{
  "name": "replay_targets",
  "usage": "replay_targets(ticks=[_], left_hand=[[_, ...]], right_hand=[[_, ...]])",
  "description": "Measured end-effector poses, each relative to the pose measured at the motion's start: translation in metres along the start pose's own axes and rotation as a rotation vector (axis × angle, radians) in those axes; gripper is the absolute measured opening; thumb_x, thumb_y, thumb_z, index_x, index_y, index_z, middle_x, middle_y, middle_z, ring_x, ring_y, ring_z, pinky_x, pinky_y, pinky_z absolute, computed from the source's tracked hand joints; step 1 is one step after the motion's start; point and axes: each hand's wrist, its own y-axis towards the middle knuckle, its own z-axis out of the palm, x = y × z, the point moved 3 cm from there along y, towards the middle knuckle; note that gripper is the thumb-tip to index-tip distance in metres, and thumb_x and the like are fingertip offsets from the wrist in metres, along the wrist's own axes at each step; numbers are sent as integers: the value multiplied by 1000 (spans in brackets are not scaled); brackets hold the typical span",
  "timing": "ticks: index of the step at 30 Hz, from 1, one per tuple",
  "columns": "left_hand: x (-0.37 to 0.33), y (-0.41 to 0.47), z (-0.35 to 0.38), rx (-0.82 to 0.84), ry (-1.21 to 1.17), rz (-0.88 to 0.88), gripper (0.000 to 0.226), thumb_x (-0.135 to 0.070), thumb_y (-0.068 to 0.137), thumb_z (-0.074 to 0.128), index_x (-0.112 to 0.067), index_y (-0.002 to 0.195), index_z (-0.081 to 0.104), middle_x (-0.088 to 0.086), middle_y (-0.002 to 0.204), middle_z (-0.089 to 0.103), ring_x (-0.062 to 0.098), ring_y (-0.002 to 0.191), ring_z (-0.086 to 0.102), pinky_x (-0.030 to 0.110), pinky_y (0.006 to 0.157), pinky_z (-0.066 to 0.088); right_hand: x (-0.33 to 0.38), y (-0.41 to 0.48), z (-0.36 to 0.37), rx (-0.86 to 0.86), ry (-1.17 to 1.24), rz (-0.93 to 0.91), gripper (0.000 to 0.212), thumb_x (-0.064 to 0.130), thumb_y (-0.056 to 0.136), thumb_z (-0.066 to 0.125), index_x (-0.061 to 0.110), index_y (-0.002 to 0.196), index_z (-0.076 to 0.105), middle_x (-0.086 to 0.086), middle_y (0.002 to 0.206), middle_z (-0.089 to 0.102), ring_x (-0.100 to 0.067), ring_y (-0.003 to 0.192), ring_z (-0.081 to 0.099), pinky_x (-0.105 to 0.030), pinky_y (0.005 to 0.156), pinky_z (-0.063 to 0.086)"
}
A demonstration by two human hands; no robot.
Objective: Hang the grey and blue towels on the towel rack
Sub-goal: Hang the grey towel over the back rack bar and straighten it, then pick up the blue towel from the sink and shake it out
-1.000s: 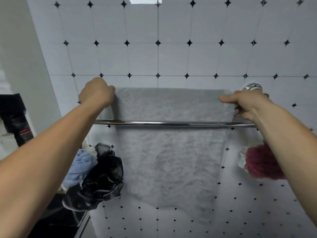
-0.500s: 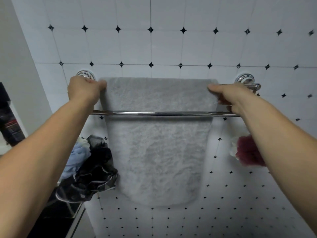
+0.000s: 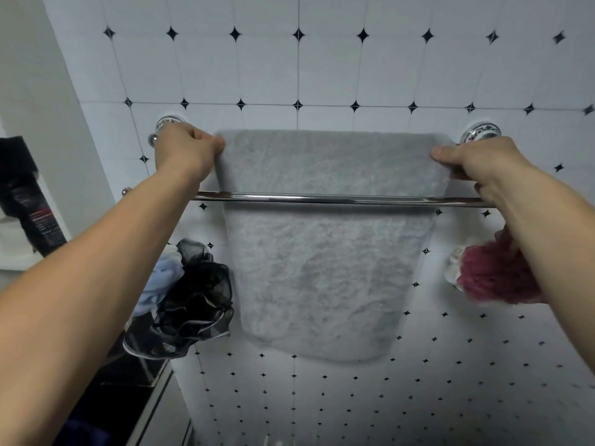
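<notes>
The grey towel (image 3: 322, 252) hangs over the back bar of the chrome towel rack, behind the front bar (image 3: 322, 198), and drops down the tiled wall. My left hand (image 3: 186, 149) grips its top left corner. My right hand (image 3: 476, 162) pinches its top right corner, thumb on top. The rack's round mounts (image 3: 479, 132) show above both hands. A light blue cloth (image 3: 161, 281) is bunched low on the left, half hidden by my left arm; I cannot tell if it is the blue towel.
A black mesh bath pouf (image 3: 193, 304) hangs left of the towel, a dark red pouf (image 3: 492, 275) on the right under my forearm. A dark bottle (image 3: 29, 201) stands at the far left. The white tiled wall (image 3: 322, 69) lies behind everything.
The view has shifted so the rack sits lower and both mounts show. My hands have stayed on the towel's top corners, spread a little wider along the bar.
</notes>
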Motion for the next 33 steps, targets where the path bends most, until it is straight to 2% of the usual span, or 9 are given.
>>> replay_targets(ticks=[3,7,13,16,18,21,25,29,33], left_hand=[[-3,2,-3,-29,43,24,22,-28,74,72,-17,60,58,-4,58,56,19,60,56,31,60,50],[-4,1,-5,-32,113,42,29,-33,78,69,-16,58,56,2,66,63,31,101,64,40,74,55],[-8,-10,-6,-80,244,107,24,-43,75,62,-26,93,60,-5,94,66,24,101,62,43,89,50],[-10,-28,-9,-178,256,298,25,-36,80,53,-26,102,57,-5,96,65,24,99,60,44,90,47],[-8,-51,-7,-165,189,479,20,-30,84,51,-23,101,58,-4,93,65,22,88,62,42,84,48],[7,-95,0,-20,172,689,11,-22,87,56,-19,96,60,-1,85,63,19,76,59,40,73,49],[59,-149,-8,162,229,717,6,-16,87,62,-13,93,62,0,80,61,18,68,58,37,64,47],[132,-192,-43,275,424,624,6,-17,85,65,-14,91,64,-1,78,60,20,65,57,33,63,42],[214,-226,-108,340,679,382,5,-19,85,61,-19,90,61,-4,77,59,19,67,58,29,64,36]], right_hand=[[-3,1,-1,0,-58,-8,20,16,73,83,14,76,63,4,78,66,-8,62,61,-4,31,32],[-4,4,-1,-5,-75,-20,21,18,73,83,15,74,62,5,78,65,-8,65,59,-5,32,31],[-6,-2,2,-17,-241,-144,24,31,71,83,21,75,62,5,82,67,-3,65,63,-17,63,49],[-7,-19,7,-272,-581,-298,34,51,66,72,26,84,58,9,87,62,-15,81,55,-32,73,43],[-11,-45,25,-301,-572,-454,27,50,68,64,30,85,55,10,88,62,-13,80,54,-31,70,38],[-31,-88,70,-115,-475,-601,20,43,74,67,30,78,53,7,84,60,-13,75,56,-32,66,42],[-71,-146,136,172,-349,-638,16,32,77,72,29,76,56,16,74,52,-5,67,53,-32,64,46],[-115,-198,204,507,-305,-596,11,34,80,69,29,80,59,18,76,53,1,71,54,-20,64,44],[-155,-257,269,833,-218,-570,10,31,82,69,28,80,60,16,77,55,-1,72,56,-10,62,41]])
